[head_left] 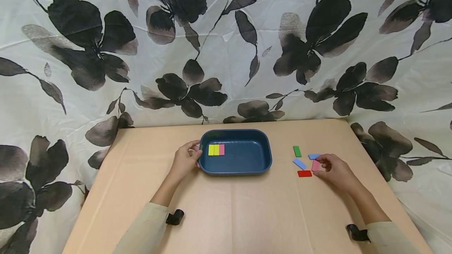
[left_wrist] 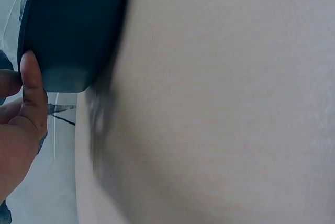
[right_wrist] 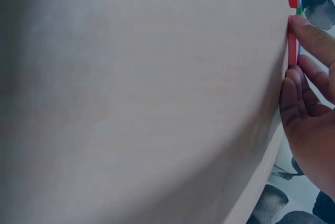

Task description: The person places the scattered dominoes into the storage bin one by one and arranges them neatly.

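Note:
A dark blue rectangular tray (head_left: 243, 158) stands at the table's far middle. Inside it, near the left end, two yellow tiles (head_left: 213, 150) and a pink tile (head_left: 221, 149) lie side by side. My left hand (head_left: 186, 156) holds the tray's left end; the left wrist view shows the thumb (left_wrist: 32, 80) against its outer wall. On the right, my right hand (head_left: 333, 171) pinches another pink tile (head_left: 315, 165) by its ends, at table level. Around that tile lie two blue tiles (head_left: 299, 164), a green tile (head_left: 297, 151) and a red tile (head_left: 305, 173).
The light wood-coloured table (head_left: 247, 214) stretches in front of the tray and between the arms. A white cloth with dark flowers (head_left: 226, 58) hangs right behind the table's back edge. Black wrist cameras (head_left: 175, 217) sit at both sleeves.

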The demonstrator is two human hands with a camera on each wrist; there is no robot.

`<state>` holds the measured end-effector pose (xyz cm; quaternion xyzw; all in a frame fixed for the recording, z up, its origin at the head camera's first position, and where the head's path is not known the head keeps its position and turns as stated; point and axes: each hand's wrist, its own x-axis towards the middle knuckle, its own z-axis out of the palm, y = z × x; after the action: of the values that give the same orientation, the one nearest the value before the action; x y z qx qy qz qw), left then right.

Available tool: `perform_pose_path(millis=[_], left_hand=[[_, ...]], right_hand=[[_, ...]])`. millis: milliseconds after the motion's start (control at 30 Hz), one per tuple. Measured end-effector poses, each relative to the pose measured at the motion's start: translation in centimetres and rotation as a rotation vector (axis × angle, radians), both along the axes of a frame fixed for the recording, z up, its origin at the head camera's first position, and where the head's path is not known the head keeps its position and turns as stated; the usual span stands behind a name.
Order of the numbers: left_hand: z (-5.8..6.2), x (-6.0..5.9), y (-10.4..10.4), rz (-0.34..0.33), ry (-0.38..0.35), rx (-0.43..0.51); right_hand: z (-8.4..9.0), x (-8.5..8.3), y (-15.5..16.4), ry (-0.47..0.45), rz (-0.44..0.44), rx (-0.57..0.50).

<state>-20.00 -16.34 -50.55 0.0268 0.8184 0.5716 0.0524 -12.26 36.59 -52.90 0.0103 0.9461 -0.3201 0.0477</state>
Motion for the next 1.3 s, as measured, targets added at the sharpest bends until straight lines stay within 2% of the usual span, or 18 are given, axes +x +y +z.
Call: perform_pose_path(millis=[333,600,733,933,1300], left_hand=[[-0.1,0.0,-0.1,0.006,-0.006,0.007],[0.0,0.0,-0.1,0.007,0.000,0.005],[-0.1,0.0,-0.1,0.004,0.006,0.012],[-0.1,0.1,-0.2,0.002,0.002,0.014],[0.2,0.4,-0.5,-0.002,-0.004,0.001]], right_hand=[[0.2,-0.1,-0.3,0.012,0.019,0.049],[1.4,-0.6,-1.4,0.026,0.010,0.042],[2.5,-1.3,-2.7,0.060,0.033,0.027],[4.0,-2.5,-5.1,0.073,0.075,-0.057],[6.3,-4.5,-11.0,0.116,0.172,-0.105]])
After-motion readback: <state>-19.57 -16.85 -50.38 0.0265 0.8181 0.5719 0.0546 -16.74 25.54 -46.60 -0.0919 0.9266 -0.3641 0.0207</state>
